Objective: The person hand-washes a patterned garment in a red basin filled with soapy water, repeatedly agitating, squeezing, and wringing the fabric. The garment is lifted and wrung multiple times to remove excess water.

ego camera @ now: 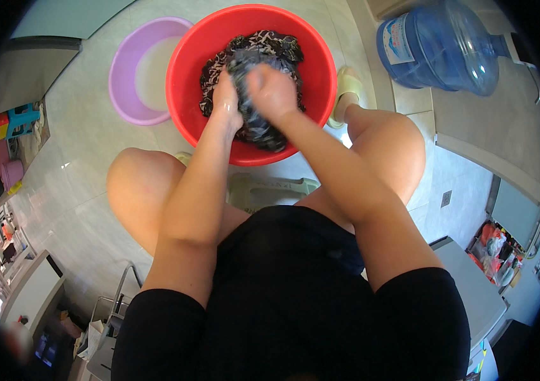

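Observation:
A large red plastic basin (182,112) stands on the floor between my knees. Bunched dark patterned fabric (213,78), black with pale markings, lies wet inside it. Over the basin my left hand (226,102) grips one side of a raised, dark bunch of the fabric (255,119). My right hand (272,90) is closed on the same bunch from the other side and is blurred by motion. The fingertips of both hands are partly hidden. Touching the red basin on its left is a purple basin (122,90) with cloudy liquid (156,74) in it.
A large blue water bottle (441,52) lies on its side at the upper right. A low plastic stool (239,185) is beneath me. Cabinets (41,66) edge the tiled floor at the upper left. A metal-framed chair (108,309) stands at the lower left.

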The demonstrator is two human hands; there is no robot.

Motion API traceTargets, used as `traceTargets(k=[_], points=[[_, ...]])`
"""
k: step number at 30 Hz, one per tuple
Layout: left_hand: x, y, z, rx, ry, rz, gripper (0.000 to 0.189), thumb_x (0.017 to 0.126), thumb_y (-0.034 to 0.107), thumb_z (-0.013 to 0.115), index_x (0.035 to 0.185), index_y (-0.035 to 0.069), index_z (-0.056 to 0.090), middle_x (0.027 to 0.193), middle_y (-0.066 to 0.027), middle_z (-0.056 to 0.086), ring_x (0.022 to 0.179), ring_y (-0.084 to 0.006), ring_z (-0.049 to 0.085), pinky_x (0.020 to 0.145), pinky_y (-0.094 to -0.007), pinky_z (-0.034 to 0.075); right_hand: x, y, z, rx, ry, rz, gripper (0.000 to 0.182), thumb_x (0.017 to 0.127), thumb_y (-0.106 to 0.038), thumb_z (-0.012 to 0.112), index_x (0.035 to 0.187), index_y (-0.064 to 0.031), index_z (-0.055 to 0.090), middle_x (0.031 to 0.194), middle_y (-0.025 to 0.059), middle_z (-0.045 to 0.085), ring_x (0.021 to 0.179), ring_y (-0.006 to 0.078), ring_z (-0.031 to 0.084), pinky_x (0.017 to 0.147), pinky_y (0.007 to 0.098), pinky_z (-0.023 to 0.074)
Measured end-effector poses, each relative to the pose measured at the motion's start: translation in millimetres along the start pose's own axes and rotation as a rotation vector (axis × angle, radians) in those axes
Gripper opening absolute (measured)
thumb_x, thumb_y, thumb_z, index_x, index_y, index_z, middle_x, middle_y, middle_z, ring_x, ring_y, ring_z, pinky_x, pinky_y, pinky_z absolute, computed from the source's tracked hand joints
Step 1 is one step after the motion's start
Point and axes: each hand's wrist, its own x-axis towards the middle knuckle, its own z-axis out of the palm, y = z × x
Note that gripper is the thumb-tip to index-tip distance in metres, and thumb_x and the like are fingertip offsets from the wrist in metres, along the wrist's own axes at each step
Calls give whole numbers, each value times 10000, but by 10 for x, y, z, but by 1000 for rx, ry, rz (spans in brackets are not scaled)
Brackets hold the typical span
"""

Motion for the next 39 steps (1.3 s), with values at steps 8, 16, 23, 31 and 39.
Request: traceTargets(k=[8,16,23,31,39], points=[[-153,57,179,235,-2,73,629,963,511,315,1296,-14,410,1228,-191,513,1104,-251,524,914,-380,442,288,128,16,457,-102,118,440,829,-279,488,1204,-53,527,1188,238,527,1166,357,476,1012,380,358],[150,-38,-136,-49,-126,2,825,832,762,301,1200,61,530,1119,-146,602,1019,-285,584,917,-425,448,-30,-520,-49,121,-203,118,344,799,-343,581,869,-11,640,790,262,625,794,401,621,722,422,488],[3,-149,75,-103,76,85,417,931,416,475,1056,36,593,892,-74,648,780,-196,618,700,-354,498,-40,-102,35,-32,45,-93,226,785,-276,574,753,-53,588,810,191,636,775,376,624,709,487,490],[-219,136,182,154,36,184,514,904,495,502,1073,20,600,967,-74,634,860,-168,602,763,-332,479,295,47,5,207,-168,187,442,790,-196,528,1208,-60,482,1084,249,602,1001,366,594,877,416,455],[47,39,-170,-169,-164,-161,623,919,590,362,1158,54,568,1093,-118,614,958,-242,603,827,-355,489,-240,-614,-204,60,-399,-55,318,734,-308,623,943,-70,592,864,176,642,824,339,621,741,391,478]])
